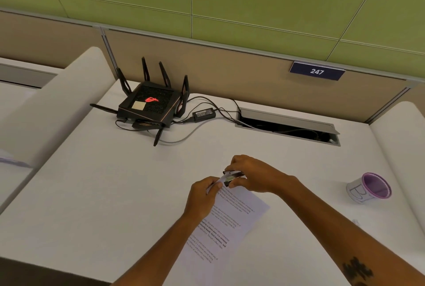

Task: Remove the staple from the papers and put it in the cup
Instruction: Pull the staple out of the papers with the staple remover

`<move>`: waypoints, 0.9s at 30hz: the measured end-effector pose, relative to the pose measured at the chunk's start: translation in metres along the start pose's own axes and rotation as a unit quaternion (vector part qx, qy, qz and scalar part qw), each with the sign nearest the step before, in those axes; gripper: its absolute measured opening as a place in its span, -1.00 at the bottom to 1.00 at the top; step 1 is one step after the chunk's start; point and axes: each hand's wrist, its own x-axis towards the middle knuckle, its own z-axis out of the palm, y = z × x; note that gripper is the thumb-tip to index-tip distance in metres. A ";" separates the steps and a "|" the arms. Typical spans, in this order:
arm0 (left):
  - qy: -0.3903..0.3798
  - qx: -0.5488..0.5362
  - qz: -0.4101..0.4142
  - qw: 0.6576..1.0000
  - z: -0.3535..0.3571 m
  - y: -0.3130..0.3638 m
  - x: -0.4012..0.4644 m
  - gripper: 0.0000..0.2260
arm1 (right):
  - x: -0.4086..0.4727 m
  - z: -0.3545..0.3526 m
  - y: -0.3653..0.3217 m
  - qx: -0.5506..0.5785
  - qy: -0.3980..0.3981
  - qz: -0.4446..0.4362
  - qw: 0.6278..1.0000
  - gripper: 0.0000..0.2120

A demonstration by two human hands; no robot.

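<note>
Staple remover biting at the corner of the papers, mid-frame, with the cup far off at the right edge.

Left hand (202,196) is closed, pinching the top corner of the papers (226,228) and lifting it off the desk (103,193); right hand (249,175) is closed around a dark staple remover (232,176) pressed to that same corner. The staple itself is too small to make out, hidden where tool and corner meet. Risks, as I judge them: a hard pull could tear the thin corner, since only a fingertip pinch braces it; the freed staple could spring loose and vanish against the pale desk; and the purple-rimmed cup (370,188) stands well apart at right, so the carry across gives a tiny staple plenty of chance to drop.
</note>
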 end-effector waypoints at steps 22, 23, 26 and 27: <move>0.004 0.020 0.050 0.999 -0.014 -0.003 0.001 -0.82 | 0.007 -0.003 -0.025 -0.030 -0.007 0.011 0.999 -0.69; 0.004 0.020 0.050 0.999 -0.014 -0.004 0.001 -0.81 | 0.007 -0.003 -0.026 -0.031 -0.008 0.012 0.999 -0.69; 0.003 0.012 0.049 0.999 -0.016 -0.003 0.001 -0.82 | 0.008 -0.002 -0.027 -0.038 -0.006 0.012 0.999 -0.71; 0.003 0.009 0.049 0.999 -0.017 -0.003 0.001 -0.82 | 0.009 -0.002 -0.027 -0.040 -0.005 0.010 0.999 -0.72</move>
